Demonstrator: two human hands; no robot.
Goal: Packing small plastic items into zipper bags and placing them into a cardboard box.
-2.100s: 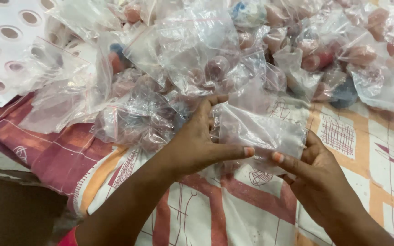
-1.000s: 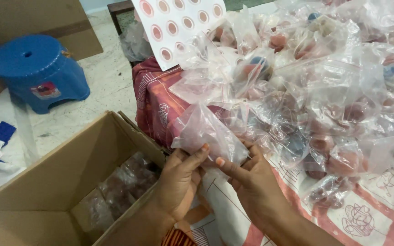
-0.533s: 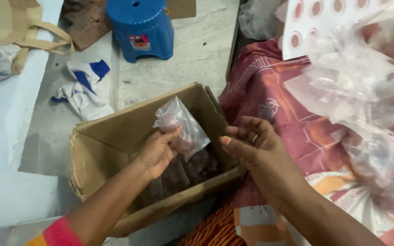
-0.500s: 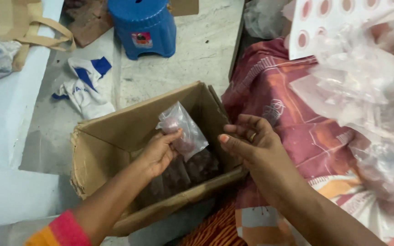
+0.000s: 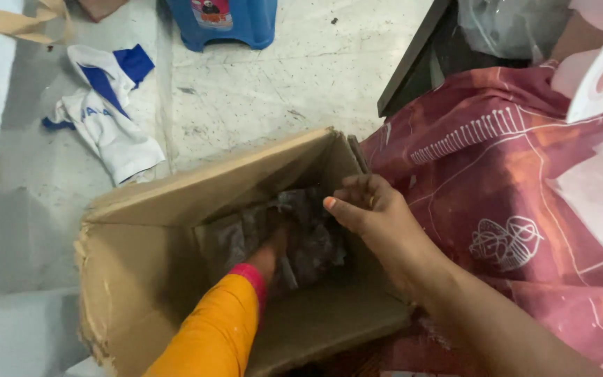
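One view only, from the head. I see the left hand (image 5: 273, 241) now sunk in the cardboard box (image 5: 176, 202) among clear packets (image 5: 308, 237); its grip is hidden. Right hand (image 5: 368, 209), loosely curled and empty, has reached the box rim.

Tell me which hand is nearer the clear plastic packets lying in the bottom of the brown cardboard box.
Left. The left hand reaches down inside the brown cardboard box, among the clear plastic packets. The right hand is above them, at the box's upper edge.

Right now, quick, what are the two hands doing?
Left hand: deep in the cardboard box among the clear bags; grip cannot be told.
Right hand: open, holding nothing.
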